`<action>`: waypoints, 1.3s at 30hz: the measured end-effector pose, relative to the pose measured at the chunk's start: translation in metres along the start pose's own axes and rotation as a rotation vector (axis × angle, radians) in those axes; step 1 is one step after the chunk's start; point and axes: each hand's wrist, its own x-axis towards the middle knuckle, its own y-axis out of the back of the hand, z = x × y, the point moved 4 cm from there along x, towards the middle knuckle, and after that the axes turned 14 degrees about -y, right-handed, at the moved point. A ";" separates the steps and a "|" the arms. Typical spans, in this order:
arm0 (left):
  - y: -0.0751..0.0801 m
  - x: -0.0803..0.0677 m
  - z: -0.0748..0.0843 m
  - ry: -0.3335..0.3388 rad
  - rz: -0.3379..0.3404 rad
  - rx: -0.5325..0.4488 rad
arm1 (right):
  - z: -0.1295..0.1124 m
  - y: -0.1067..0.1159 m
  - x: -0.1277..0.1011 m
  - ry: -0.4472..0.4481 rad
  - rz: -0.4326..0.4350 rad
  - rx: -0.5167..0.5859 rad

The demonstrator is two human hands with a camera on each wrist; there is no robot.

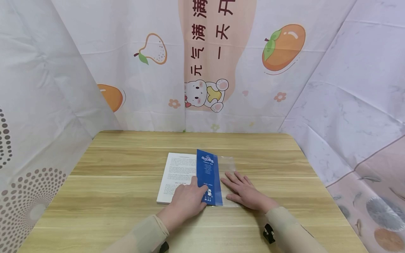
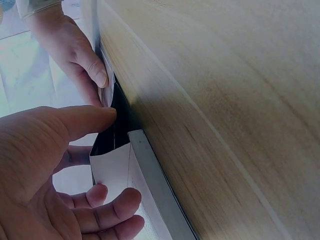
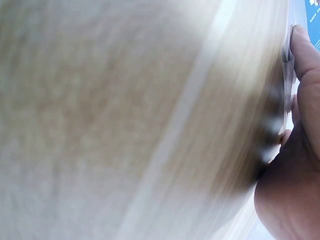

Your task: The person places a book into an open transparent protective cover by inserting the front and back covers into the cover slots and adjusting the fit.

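Note:
A book [image 1: 179, 170] lies open on the table, its printed white page facing up at the left. Next to that page is a blue cover flap [image 1: 209, 177] with white lettering and small cartoon figures. Clear plastic film [image 1: 226, 163] extends from the flap's right side. My left hand [image 1: 186, 199] presses by the crease between page and flap, index finger extended and thumb on the blue flap. In the left wrist view its other fingers [image 2: 125, 202] bend loosely over the page. My right hand [image 1: 245, 191] rests flat on the clear film, fingers spread.
The wood-grain table [image 1: 126, 158] extends around the book on all sides. Behind it hangs a printed curtain [image 1: 152, 84] with fruit drawings and large characters, and pale cloths [image 1: 357, 91] enclose the sides. A black strap [image 1: 269, 233] is at the right wrist.

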 end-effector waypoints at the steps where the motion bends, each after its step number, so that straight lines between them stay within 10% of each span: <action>1: 0.000 0.000 0.000 0.000 -0.003 0.000 | 0.000 0.000 0.000 0.002 0.002 -0.001; 39: -0.001 0.005 0.003 -0.019 -0.021 0.040 | -0.004 0.003 -0.001 -0.010 -0.017 0.007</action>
